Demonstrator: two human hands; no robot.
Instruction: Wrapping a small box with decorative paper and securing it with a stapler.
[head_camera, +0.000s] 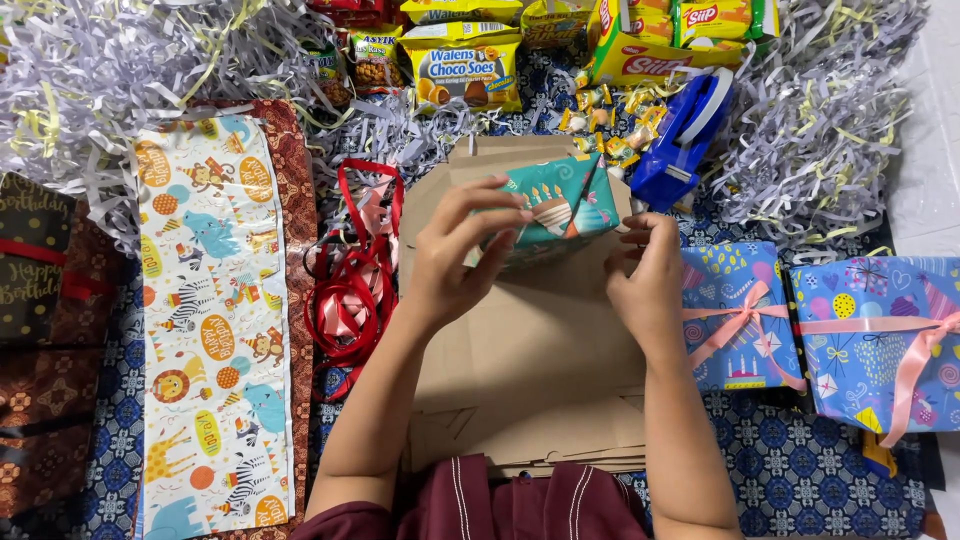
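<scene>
Both hands are up on a small teal-wrapped box sitting on a flat sheet of brown cardboard. The left hand has its fingers curled over the box's near-left edge, clamped on it from that side, thumb underneath as far as I can tell. The right hand is just at the box's right end, fingertips pinched together right beside the wrapping — can't really tell if it's gripping a bit of paper or tape or only touching the corner, it's too small to make out. So the box sits between the two hands, slightly above and ahead of them, tilted a little. Going outward: just past the right hand there's a blue tape dispenser lying on the far right of the cardboard, with some small yellow wrapped candies scattered next to it. To the right are two blue wrapped gifts with pink ribbon, side by side. Left of the cardboard is a tangle of red ribbon, then a long strip of animal-print wrapping paper. Along the far edge — snack packets and big heaps of shredded white paper on both sides.
</scene>
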